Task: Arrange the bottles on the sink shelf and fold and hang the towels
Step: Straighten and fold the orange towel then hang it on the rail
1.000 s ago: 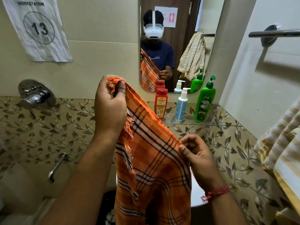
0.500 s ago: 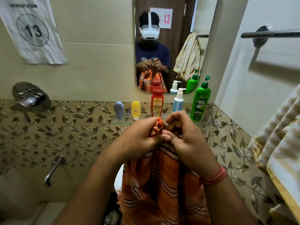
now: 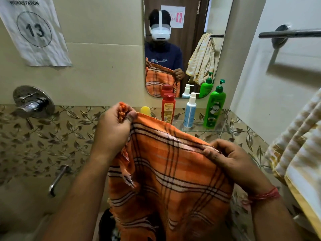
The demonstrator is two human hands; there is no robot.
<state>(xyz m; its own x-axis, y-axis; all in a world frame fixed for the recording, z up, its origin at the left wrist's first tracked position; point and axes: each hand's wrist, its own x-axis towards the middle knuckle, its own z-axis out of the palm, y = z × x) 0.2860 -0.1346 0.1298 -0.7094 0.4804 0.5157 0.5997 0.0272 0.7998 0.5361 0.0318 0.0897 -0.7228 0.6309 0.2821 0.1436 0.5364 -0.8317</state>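
– What have you got closest to the camera?

– I'm holding the orange towel point(image 3: 166, 173) up by its top edge, in front of the shelf. My left hand point(image 3: 112, 131) pinches the frayed, fringed corner; my right hand point(image 3: 231, 159) pinches the folded edge lower down. It's a thin woven cloth, checked with black and white stripes, hanging limp between my arms.

– And behind it?

– I see the glass shelf point(image 3: 217, 130) carrying a yellow cap point(image 3: 145, 110) peeking over the towel, a red bottle point(image 3: 168, 108), a white-and-blue pump bottle point(image 3: 190, 113) and a green pump bottle point(image 3: 214, 108) labelled "Vatika".

– Any other writing?

– On the wall, I read a paper sign point(image 3: 34, 30) saying "WORKSTATION" and "13". A striped yellow towel point(image 3: 298, 153) hangs at right, under a metal rail point(image 3: 291, 33).
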